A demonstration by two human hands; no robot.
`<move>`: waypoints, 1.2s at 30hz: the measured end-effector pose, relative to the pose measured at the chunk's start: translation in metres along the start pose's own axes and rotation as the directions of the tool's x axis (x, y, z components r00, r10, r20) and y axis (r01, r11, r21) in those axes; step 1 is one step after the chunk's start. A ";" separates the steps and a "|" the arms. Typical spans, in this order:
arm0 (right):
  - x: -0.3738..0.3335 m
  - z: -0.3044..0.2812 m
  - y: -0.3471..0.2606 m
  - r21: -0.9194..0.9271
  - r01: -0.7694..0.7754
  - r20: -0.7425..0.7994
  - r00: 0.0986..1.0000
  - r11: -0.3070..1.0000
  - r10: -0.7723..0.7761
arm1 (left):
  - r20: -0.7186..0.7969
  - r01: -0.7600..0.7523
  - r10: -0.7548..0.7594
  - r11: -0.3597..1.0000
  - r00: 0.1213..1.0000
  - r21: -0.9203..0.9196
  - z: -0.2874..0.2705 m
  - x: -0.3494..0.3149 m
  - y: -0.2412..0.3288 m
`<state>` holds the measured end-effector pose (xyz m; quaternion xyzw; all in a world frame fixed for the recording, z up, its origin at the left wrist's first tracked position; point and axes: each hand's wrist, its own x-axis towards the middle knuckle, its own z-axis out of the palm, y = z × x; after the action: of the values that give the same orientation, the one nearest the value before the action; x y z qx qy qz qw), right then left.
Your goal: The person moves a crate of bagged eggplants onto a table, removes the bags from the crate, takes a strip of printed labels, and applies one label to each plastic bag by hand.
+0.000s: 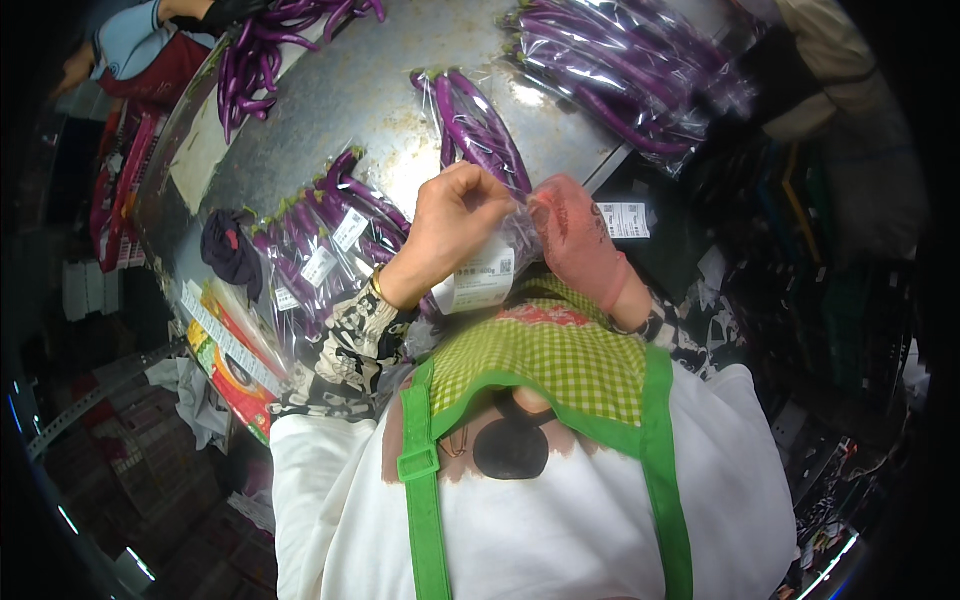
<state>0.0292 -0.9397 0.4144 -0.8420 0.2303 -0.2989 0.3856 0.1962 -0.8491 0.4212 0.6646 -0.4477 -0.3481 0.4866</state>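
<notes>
Long purple eggplants in a clear plastic bag (476, 125) lie on the metal table in front of me, stems pointing away. My left hand (452, 228), bare, has thumb and fingers pinched together at the near end of this bag. Beside it my right hand (580, 240), in a pink glove, closes on the bag's gathered plastic. Just below the hands sits a white label roll (478, 284) with print on it, partly covered by my left wrist. To the left, several labelled bags of eggplants (318, 245) lie side by side.
Bagged eggplants (620, 70) are heaped at the far right, loose eggplants (255, 65) at the far left. A dark cloth (231, 247) and a label strip (232, 338) lie along the left edge. Another person's arm (140, 40) reaches in at the upper left. Loose labels (625, 220) hang off the right edge.
</notes>
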 end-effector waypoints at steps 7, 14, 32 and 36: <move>-0.004 0.010 0.009 0.189 0.086 -0.188 0.981 0.978 -0.050 | 0.184 0.005 -0.041 0.981 0.982 0.193 -0.001 -0.001 0.011; 0.018 -0.032 0.031 0.607 0.086 -0.326 0.933 0.790 0.149 | 0.263 0.489 -0.455 0.868 0.851 -0.083 -0.012 -0.020 -0.003; -0.021 0.020 0.018 0.728 -0.365 0.179 0.918 0.580 0.354 | 0.159 0.102 -0.084 0.989 0.984 -0.106 -0.029 -0.003 -0.005; -0.017 0.018 0.018 0.699 -0.338 0.103 0.920 0.631 0.379 | 0.341 0.091 -0.167 0.970 0.925 0.227 -0.042 -0.009 0.014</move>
<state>0.0262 -0.9307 0.3851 -0.5592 0.2713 -0.3035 0.7222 0.2274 -0.8288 0.4473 0.6651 -0.5175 -0.4463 0.3011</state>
